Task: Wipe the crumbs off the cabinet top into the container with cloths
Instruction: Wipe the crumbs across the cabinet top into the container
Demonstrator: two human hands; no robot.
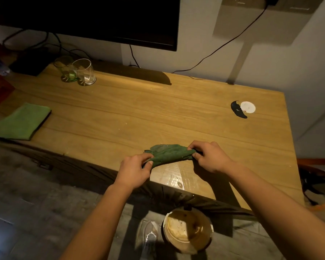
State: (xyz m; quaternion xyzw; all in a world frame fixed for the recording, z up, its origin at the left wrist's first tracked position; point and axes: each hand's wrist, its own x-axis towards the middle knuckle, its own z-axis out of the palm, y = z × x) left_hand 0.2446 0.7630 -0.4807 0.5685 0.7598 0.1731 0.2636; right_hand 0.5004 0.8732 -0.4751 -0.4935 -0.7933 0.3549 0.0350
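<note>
A dark green cloth [168,153] lies folded on the wooden cabinet top [158,109] near its front edge. My left hand [134,171] pinches the cloth's left end and my right hand [210,156] pinches its right end. A second, lighter green cloth [22,121] lies flat at the cabinet's left end. On the floor below the front edge stands a round container [188,231] with brownish residue inside. A few pale crumbs [127,123] dot the wood. A wet patch shines near the front edge, below the cloth.
Two glasses [77,71] stand at the back left. A black screen [101,17] hangs above the back edge with cables trailing behind. A white disc and a black scrap [242,108] lie at the right. Clear plastic wrap [150,235] sits beside the container.
</note>
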